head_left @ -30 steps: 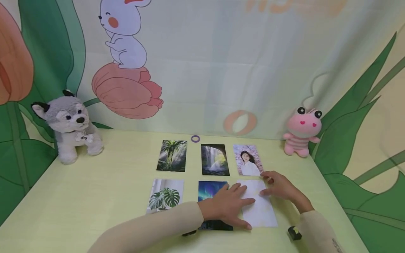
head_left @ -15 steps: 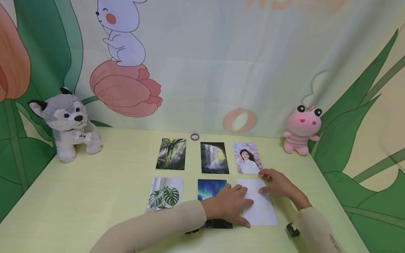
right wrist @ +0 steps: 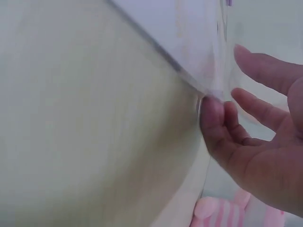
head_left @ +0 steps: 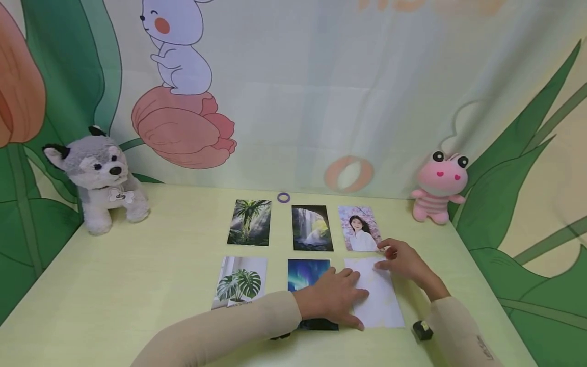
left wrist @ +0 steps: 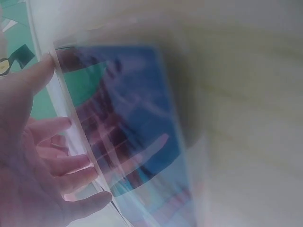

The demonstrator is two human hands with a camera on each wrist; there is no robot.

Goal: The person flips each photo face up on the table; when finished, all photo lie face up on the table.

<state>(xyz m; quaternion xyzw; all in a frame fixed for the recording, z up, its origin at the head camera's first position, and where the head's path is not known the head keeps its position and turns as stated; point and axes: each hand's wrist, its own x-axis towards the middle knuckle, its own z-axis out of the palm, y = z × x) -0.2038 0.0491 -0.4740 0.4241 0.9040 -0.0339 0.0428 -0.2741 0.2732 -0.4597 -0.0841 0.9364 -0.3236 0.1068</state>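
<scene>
A white card (head_left: 378, 300) with faint yellowish marks lies at the near right of two rows of picture cards. My left hand (head_left: 331, 298) lies spread across its left edge and over the aurora picture card (head_left: 304, 271), hiding much of that one. In the left wrist view the aurora card (left wrist: 128, 109) looks glossy, with the fingertips along its edge. My right hand (head_left: 408, 262) touches the white card's far right corner with the thumb. Its forefinger is by the lower corner of the portrait card (head_left: 359, 229). The right wrist view shows that corner (right wrist: 201, 71) against a digit.
Behind lie a waterfall card (head_left: 312, 228) and a jungle plant card (head_left: 249, 223). A monstera card (head_left: 240, 280) lies left of the aurora card, partly under the left sleeve. A purple ring (head_left: 284, 198), plush husky (head_left: 107, 181) and pink plush frog (head_left: 433, 188) stand or lie near the back.
My right hand has slid away from me along the white card's right edge to its far corner. The left hand stays in place. The head view has shifted slightly.
</scene>
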